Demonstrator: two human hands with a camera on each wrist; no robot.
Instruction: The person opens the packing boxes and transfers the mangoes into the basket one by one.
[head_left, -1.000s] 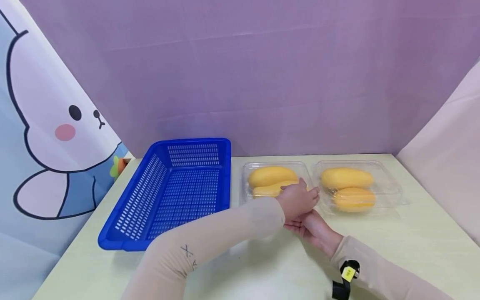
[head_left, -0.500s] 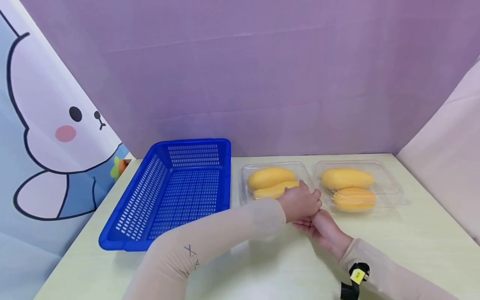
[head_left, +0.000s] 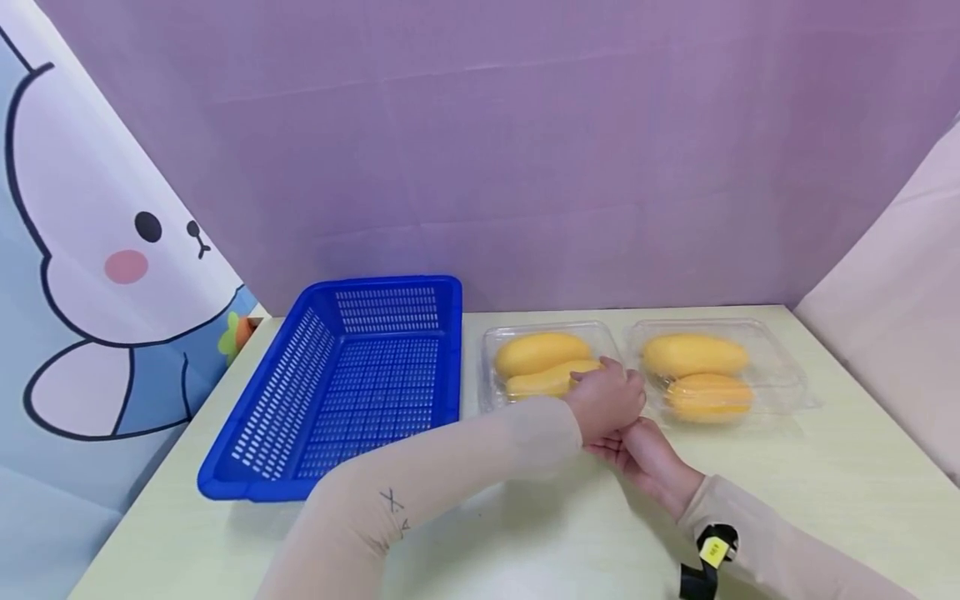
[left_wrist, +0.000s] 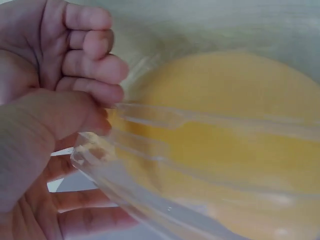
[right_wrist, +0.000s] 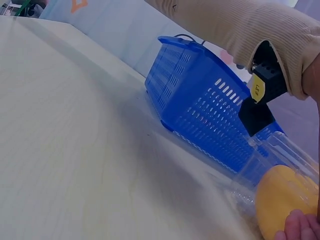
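Observation:
A clear plastic clamshell box (head_left: 487,371) with two yellow mangoes (head_left: 542,354) lies on the table. My left hand (head_left: 609,404) reaches across to its front right corner. In the left wrist view, the left thumb (left_wrist: 82,117) and fingers pinch the plastic edge from either side. Just below and right of it, my right hand (head_left: 654,473) has its palm turned up. Its curled fingers (left_wrist: 107,70) sit right at the box's rim. Two plastic edges show slightly apart beside one mango (left_wrist: 250,90). The right thumb's contact is hidden behind the left hand.
On the right stands a second clear box (head_left: 776,375) with two more mangoes (head_left: 696,356). A blue perforated basket (head_left: 456,358) with nothing inside is at the left. A purple cloth (head_left: 480,150) hangs behind the table (head_left: 862,467).
Both hands have shifted slightly right along the box corner. The left fingers, straighter one second ago, are now more curled at the edge. Boxes and basket stay in place.

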